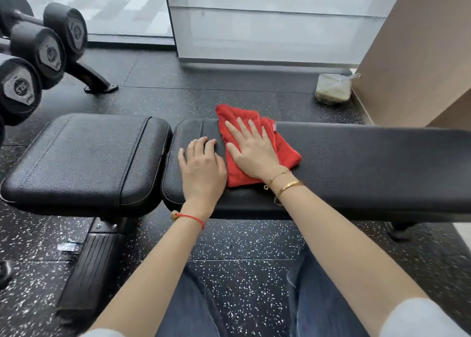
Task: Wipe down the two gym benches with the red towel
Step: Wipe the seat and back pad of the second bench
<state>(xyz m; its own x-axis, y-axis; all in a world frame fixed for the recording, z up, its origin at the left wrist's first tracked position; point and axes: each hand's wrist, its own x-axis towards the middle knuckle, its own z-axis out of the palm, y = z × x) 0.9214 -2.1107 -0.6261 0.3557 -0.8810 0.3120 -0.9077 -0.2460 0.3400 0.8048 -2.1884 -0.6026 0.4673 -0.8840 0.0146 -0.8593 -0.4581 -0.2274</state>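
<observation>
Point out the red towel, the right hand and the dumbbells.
red towel [285,150], head view, bare fold right of the hand
right hand [252,150], head view, back of hand
dumbbells [38,53], head view, middle dumbbell's head

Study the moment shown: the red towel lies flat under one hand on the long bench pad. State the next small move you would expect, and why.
Probably slide the right hand, pressing flat on the red towel, rightward along the long pad. The towel sits near that pad's left end, most of the pad stretches bare to the right, and the left hand braces beside it.
</observation>
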